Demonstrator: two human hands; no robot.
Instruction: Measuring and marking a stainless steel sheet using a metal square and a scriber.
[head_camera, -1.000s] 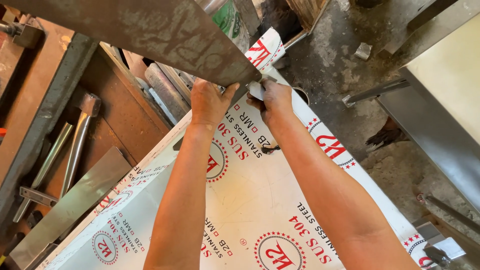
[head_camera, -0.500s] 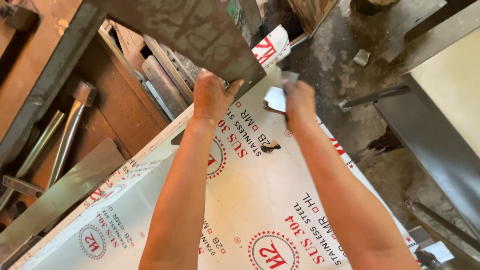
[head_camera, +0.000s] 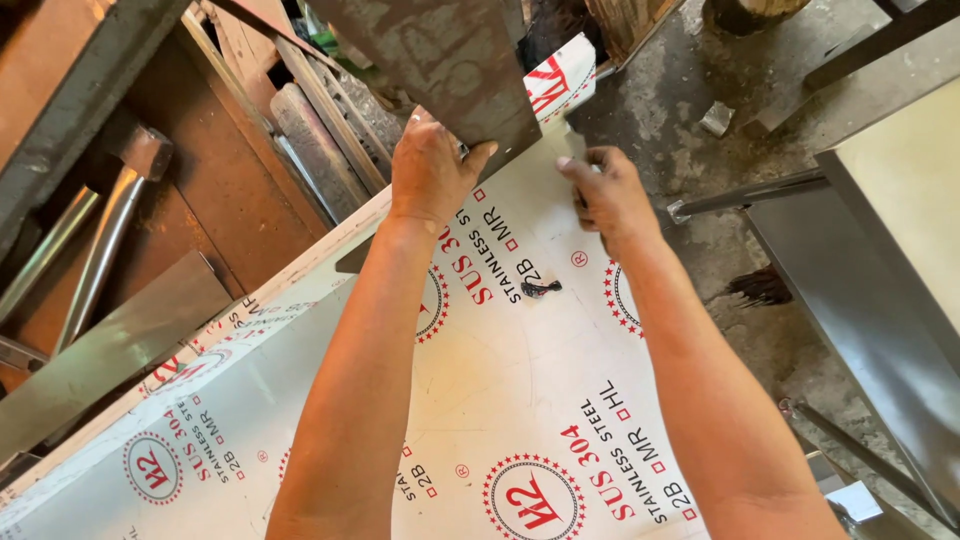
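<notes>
My left hand grips the lower edge of the dark steel plate above the film-covered steel sheet. My right hand, just beside it, pinches the sheet's far corner, long axis running away leftward.

Your left hand: fingertips hidden behind the dark metal plate, itself cut off by the top edge. Your right hand: whatever its curled fingers pinch is too small to tell. White film-covered sheet: runs past the bottom edge. Small dark mark on it: unidentifiable.
</notes>
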